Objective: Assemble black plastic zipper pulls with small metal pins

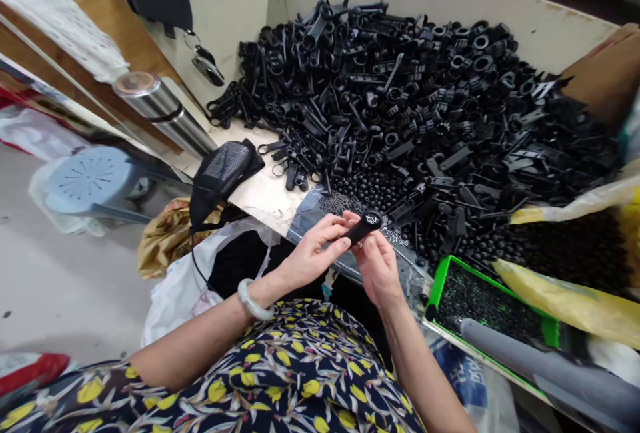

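Note:
My left hand is closed round a short black cylindrical part, which tilts up to the right over the table's front edge. The thumb and fingertips of my right hand are pinched together just below the part's right end; whatever lies between them is too small to make out. Behind both hands rises a large heap of black plastic parts. Small black balls, tiny grey pieces and small silvery pins lie at its front edge.
A green tray of small dark pieces and a grey tube are at the right. On the left are a steel flask, a black mesh item, a white plastic bag and a blue stool. Yellow bags lie far right.

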Available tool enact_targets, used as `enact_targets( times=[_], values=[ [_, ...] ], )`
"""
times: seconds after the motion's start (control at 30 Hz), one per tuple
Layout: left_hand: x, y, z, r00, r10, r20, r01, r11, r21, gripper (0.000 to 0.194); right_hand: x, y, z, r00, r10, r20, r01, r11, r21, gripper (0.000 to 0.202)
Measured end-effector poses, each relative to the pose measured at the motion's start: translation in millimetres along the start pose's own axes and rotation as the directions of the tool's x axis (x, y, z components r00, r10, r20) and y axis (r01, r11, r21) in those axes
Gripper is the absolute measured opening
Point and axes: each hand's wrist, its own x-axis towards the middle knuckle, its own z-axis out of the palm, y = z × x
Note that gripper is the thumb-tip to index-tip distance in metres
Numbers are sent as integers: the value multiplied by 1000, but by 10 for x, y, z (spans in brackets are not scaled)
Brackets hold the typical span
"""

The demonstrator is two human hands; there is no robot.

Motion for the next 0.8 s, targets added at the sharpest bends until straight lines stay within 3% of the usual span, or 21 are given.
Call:
enact_targets(
  times=[0.1, 0.2, 0.27, 0.37, 0.47, 0.6, 0.7, 0.73, 0.8],
  values=[
    [-87, -77, -100, 998, -46, 53, 52, 993, -106, 31, -100, 8, -40, 999, 50, -5, -50, 999, 1, 51],
    [-196, -178, -101, 999, -43, 1, 43, 997, -64, 32, -204, 129, 8, 975, 221, 14, -221, 974, 47, 42],
    [-252, -248, -74, 998, -58, 29, 60, 997, -57, 34, -245, 210, 49, 954, 295, 57, -300, 944, 138, 37],
    [-309, -338, -54, 993, -99, 63, 103, 993, -65, 38, -262, 259, 51, 944, 325, 60, -330, 914, 237, 35],
    [-342, -386, -74, 991, -114, 74, 118, 992, -47, 38, -256, 232, -17, 945, 320, 70, -328, 925, 192, 33],
    [-329, -401, -127, 990, -81, 115, 86, 996, -32, 35, -206, 164, -140, 965, 247, 94, -250, 968, 29, 26],
    [-277, -438, -220, 997, -76, 15, 76, 997, -6, 39, -134, 143, -255, 995, 86, 47, -71, 966, -248, 23],
    [-257, -455, -263, 994, -80, -68, 81, 997, 12, 39, -110, 146, -299, 999, -10, 47, 28, 918, -396, 21],
    [-217, -482, -343, 968, -59, -242, 79, 994, 76, 34, -68, 164, -392, 975, -186, 122, 218, 685, -695, 17]
  ],
)
